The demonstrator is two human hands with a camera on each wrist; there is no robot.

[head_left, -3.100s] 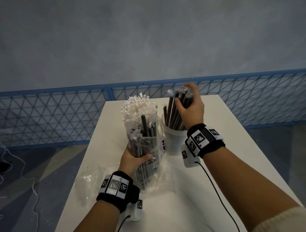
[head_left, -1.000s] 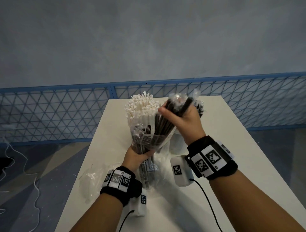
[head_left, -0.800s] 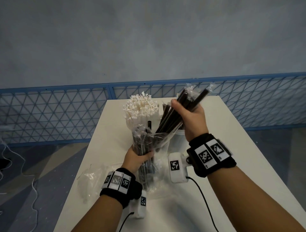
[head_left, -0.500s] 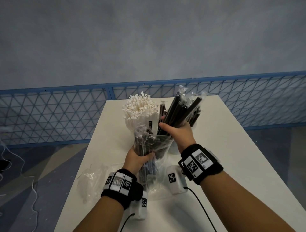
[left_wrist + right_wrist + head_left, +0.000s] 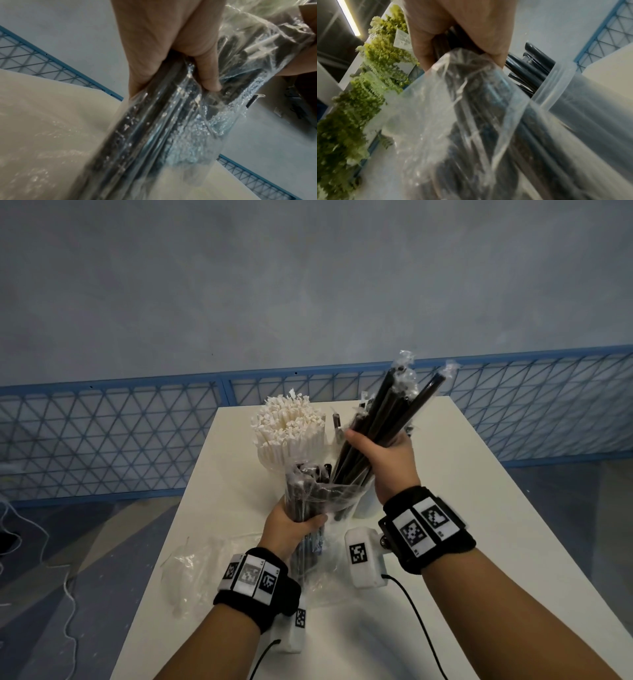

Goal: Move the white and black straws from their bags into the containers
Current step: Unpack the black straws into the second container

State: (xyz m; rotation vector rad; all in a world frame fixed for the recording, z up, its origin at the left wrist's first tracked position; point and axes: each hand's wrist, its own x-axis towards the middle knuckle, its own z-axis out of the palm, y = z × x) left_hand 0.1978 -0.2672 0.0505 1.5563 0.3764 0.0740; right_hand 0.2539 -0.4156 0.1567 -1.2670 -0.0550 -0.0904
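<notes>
While a grey-blue plaster wall (image 5: 308, 285) fills the room's background and a blue metal lattice fence (image 5: 102, 440) runs along its base, the plain white rectangular counter (image 5: 479, 508) reaches toward them. On it stand white paper-wrapped straws (image 5: 291, 429) bunched upright and a translucent plastic container (image 5: 573, 97) holding black straws. A crumpled empty clear bag (image 5: 191, 570) lies at the counter's left edge. The left hand (image 5: 291, 529) grips a clear plastic bag (image 5: 322, 498); the right hand (image 5: 383, 453) clutches a tilted bundle of black straws (image 5: 387, 419), their lower ends inside the bag's mouth.

The right container (image 5: 364, 501) seems mostly hidden behind the bag (image 5: 322, 501).
</notes>
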